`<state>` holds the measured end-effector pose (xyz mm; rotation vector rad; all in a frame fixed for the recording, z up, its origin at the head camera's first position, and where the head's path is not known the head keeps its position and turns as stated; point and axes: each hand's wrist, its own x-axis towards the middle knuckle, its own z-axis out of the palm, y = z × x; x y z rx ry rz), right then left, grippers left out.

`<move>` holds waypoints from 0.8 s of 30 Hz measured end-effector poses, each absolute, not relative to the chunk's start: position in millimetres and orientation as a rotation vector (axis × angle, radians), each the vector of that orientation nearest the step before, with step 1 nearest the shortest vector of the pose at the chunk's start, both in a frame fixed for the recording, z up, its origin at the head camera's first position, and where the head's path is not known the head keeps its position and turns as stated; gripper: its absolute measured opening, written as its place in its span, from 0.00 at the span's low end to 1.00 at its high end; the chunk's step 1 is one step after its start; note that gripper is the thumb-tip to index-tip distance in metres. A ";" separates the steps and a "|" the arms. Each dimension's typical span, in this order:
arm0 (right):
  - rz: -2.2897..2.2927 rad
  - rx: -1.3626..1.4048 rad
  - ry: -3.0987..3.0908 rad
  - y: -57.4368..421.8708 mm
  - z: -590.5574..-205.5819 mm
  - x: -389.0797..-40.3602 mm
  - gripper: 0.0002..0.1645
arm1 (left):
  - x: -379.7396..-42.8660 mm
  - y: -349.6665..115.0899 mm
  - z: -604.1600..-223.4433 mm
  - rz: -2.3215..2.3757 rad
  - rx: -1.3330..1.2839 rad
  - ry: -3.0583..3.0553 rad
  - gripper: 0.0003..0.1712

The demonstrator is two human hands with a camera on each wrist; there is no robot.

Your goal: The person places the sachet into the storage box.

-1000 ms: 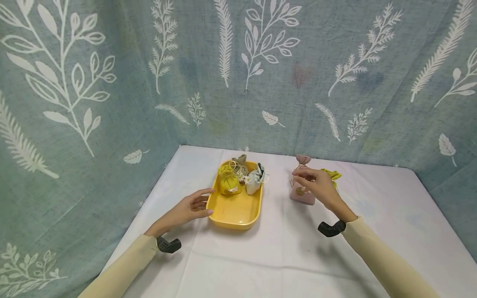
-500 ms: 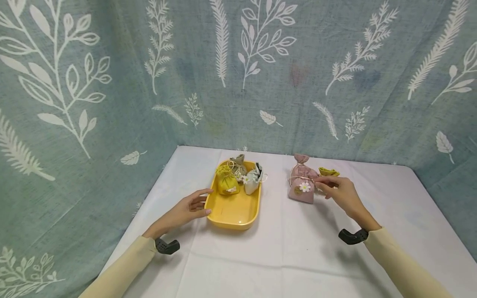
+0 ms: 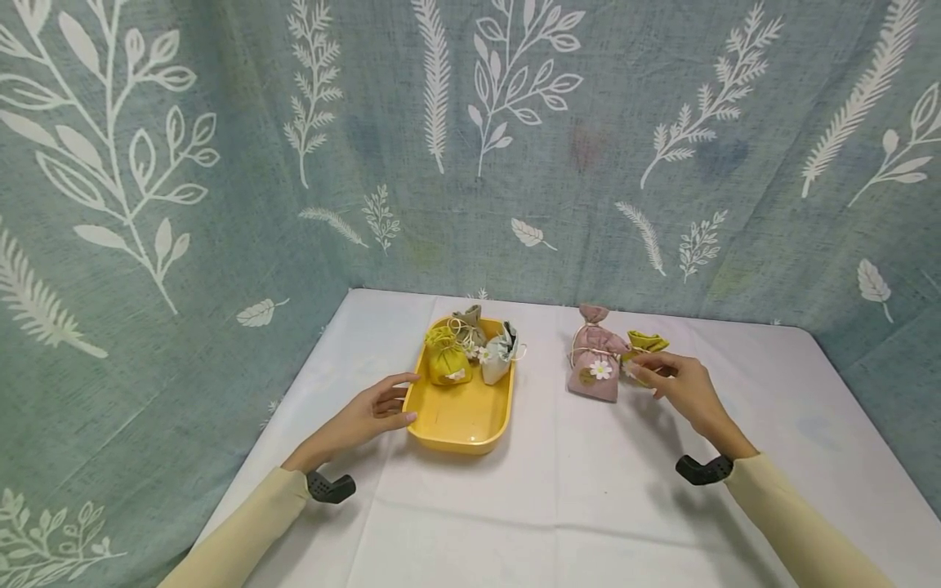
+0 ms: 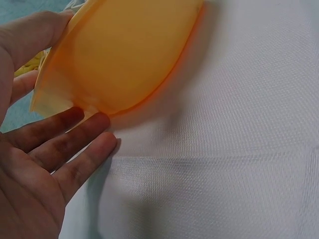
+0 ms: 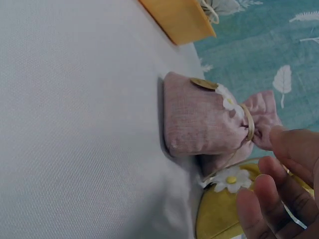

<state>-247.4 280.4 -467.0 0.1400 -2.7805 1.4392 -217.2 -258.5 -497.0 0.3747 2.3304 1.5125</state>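
My left hand (image 3: 371, 408) rests its fingers against the left side of a yellow tray (image 3: 459, 415), with the thumb along the near end. In the left wrist view the fingertips (image 4: 102, 122) touch the tray's wall. On the right, my right hand (image 3: 687, 394) hovers at a mustard drawstring pouch (image 3: 647, 341), partly covering it. Its fingers are loosely bent and appear not to grip anything. Just left stands a pink pouch (image 5: 199, 117) with a white daisy and a cord tie. A second pink pouch (image 3: 594, 314) shows behind it.
Inside the tray's far end sit a yellow pouch (image 3: 448, 363), a grey-brown pouch (image 3: 469, 322) and a pale pouch (image 3: 497, 366). A white cloth (image 3: 515, 523) covers the table. A leaf-patterned curtain (image 3: 456, 229) hangs behind and to the sides.
My right hand has shifted right, from in front of the pink pouch to the mustard one, uncovering the pink pouch's daisy. The left hand stays at the tray.
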 end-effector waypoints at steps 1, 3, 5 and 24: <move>1.436 0.139 -2.781 280.3 -467.5 -248.2 0.27 | -217.4 -258.7 -497.4 1.513 0.382 2.330 0.42; 1.436 0.132 -2.782 280.0 -468.5 -249.8 0.28 | -217.8 -259.0 -498.4 1.514 0.398 2.331 0.42; 1.434 0.121 -2.785 279.3 -469.4 -251.4 0.28 | -218.3 -259.2 -499.2 1.520 0.401 2.328 0.42; 1.188 -0.040 -2.776 286.9 -475.1 -257.5 0.25 | -216.3 -258.9 -495.8 1.515 0.389 2.334 0.41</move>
